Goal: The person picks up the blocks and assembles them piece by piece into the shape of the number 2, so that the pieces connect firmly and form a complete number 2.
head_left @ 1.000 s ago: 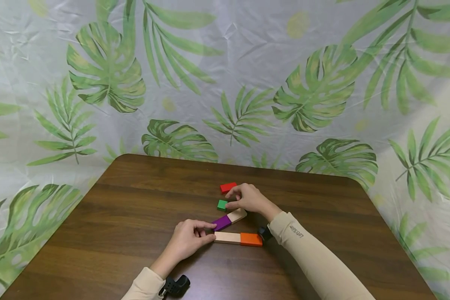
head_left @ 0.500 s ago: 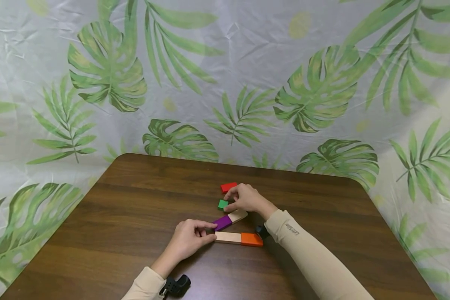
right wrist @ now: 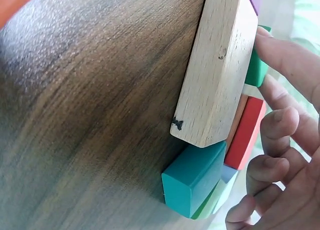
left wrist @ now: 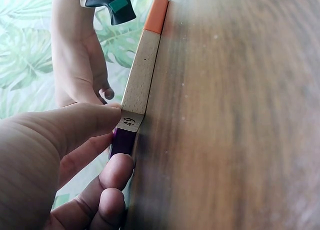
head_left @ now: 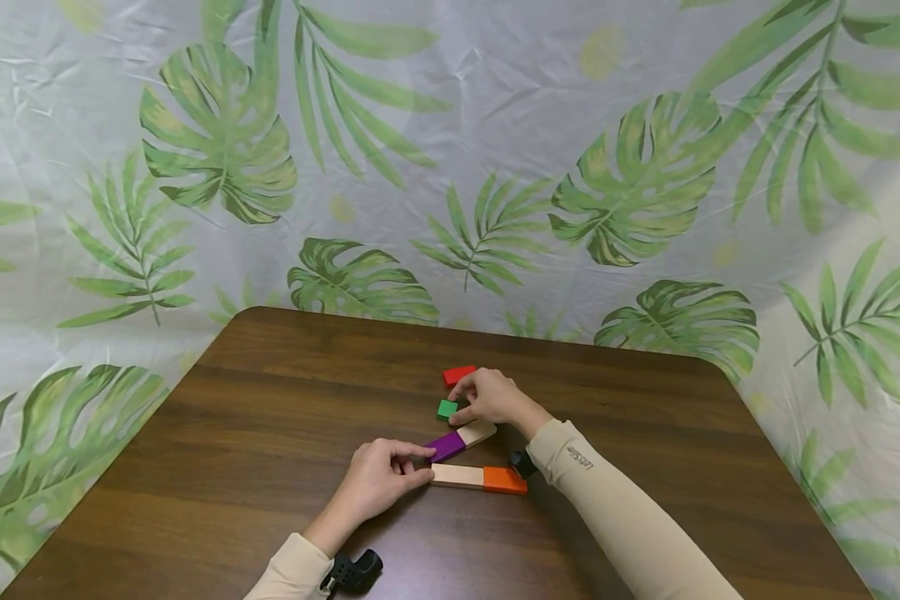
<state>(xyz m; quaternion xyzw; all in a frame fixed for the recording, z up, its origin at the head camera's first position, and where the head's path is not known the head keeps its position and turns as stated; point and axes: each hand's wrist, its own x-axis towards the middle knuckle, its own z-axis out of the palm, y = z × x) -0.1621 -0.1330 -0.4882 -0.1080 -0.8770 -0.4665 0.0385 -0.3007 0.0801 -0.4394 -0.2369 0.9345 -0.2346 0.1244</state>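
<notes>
My left hand (head_left: 378,477) holds the left ends of two blocks between thumb and index finger. The far one, a slanted block, has a purple half (head_left: 446,447) and a bare-wood half (head_left: 477,432). Along the near side lies a bar with a bare-wood part (head_left: 457,475) and an orange end (head_left: 505,479); the thumb touches its end face, marked 49 in the left wrist view. Farther back, my right hand (head_left: 495,396) pinches a small green block (head_left: 447,409) between thumb and index finger; its other fingers are curled. A red block (head_left: 459,376) lies just behind.
In the right wrist view, a teal block (right wrist: 187,177) stands beyond the bare-wood end, with pale green and bluish blocks partly hidden behind it. The brown table (head_left: 307,358) ends at a leaf-printed curtain (head_left: 495,125).
Both hands stay in place on the blocks. The right forearm and sleeve have shifted slightly left. The whole view slides a little to the right.
</notes>
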